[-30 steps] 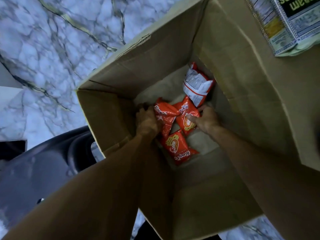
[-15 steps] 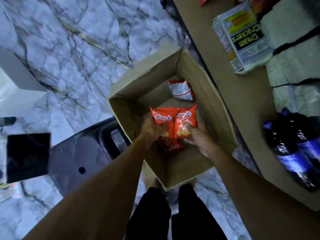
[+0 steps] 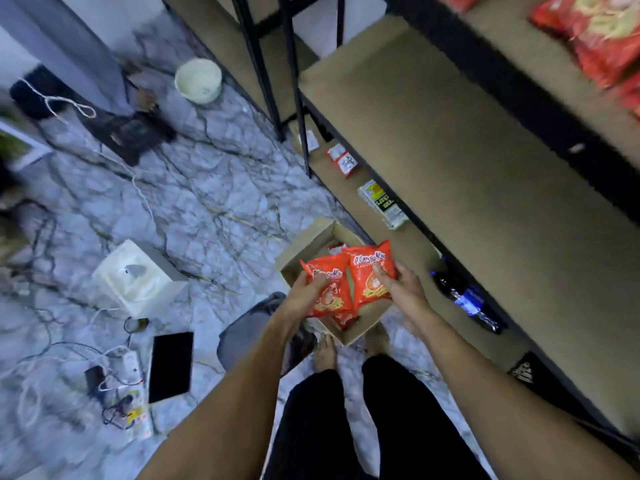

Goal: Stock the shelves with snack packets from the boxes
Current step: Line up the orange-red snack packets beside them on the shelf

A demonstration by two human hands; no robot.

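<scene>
My left hand (image 3: pixel 306 294) grips red-orange snack packets (image 3: pixel 330 292) above the open cardboard box (image 3: pixel 311 242) on the floor. My right hand (image 3: pixel 401 287) holds another red-orange packet (image 3: pixel 372 266) beside them, thumb across its front. A white-and-red packet (image 3: pixel 336 248) still shows inside the box behind them. The brown shelf boards (image 3: pixel 467 161) rise to the right, with red snack packets (image 3: pixel 599 32) on the top one.
The lowest shelf holds small white-red packets (image 3: pixel 344 161), a cream cracker pack (image 3: pixel 384 202) and dark bottles (image 3: pixel 464 294). On the marble floor lie a tablet (image 3: pixel 170 367), a white box (image 3: pixel 138 277), cables and a power strip (image 3: pixel 130 367), a pale bucket (image 3: pixel 198 80) and a grey seat (image 3: pixel 246 327).
Both hands have lifted the red-orange packets up out of the box. My view has pulled back and up, so the shelves and floor now show.
</scene>
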